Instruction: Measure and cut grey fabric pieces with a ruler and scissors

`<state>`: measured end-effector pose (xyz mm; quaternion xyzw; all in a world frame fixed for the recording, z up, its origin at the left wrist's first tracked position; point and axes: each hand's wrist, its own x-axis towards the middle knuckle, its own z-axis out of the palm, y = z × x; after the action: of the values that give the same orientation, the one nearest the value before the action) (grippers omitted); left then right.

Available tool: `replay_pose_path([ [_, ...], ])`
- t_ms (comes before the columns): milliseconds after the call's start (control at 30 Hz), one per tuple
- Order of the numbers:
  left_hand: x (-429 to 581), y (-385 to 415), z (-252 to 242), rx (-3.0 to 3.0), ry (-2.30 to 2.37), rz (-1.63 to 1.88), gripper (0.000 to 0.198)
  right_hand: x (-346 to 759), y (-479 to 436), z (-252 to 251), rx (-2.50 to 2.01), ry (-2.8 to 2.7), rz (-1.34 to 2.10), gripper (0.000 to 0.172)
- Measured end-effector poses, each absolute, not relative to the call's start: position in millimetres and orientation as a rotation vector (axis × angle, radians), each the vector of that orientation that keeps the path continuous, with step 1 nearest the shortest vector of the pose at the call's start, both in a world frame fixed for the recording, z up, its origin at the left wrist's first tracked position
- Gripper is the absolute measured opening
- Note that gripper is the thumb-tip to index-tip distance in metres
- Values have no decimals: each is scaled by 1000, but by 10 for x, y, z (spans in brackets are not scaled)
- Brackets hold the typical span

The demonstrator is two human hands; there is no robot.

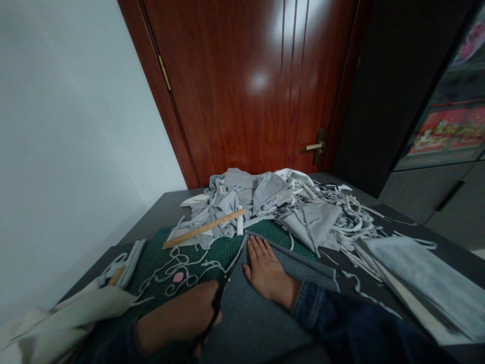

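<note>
A dark grey piece of fabric lies in front of me, its far corner on the green cutting mat. My right hand rests flat on that fabric near the corner, fingers stretched out. At the fabric's left edge my left hand is closed around black-handled scissors. The scissors' blades are mostly hard to make out along the edge. Thin fabric strips curl on the mat just beyond my left hand, with a small pink piece among them.
A heap of grey fabric scraps covers the table's far end, with a wooden ruler at its front. Folded light fabric lies on the right. Cream cloth is at the left. Behind the table stands a wooden door.
</note>
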<state>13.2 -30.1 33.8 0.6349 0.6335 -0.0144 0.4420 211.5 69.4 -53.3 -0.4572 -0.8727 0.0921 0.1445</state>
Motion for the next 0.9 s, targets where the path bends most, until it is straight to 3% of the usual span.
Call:
replay_pose_path([
  [533,269,-312,415,1601,1648,0,8,2123,678,-494,-1332,-2500,317,75],
  [900,206,-295,296,1591,1565,19,16,2125,665,-449,-1336,-2502,326,75],
])
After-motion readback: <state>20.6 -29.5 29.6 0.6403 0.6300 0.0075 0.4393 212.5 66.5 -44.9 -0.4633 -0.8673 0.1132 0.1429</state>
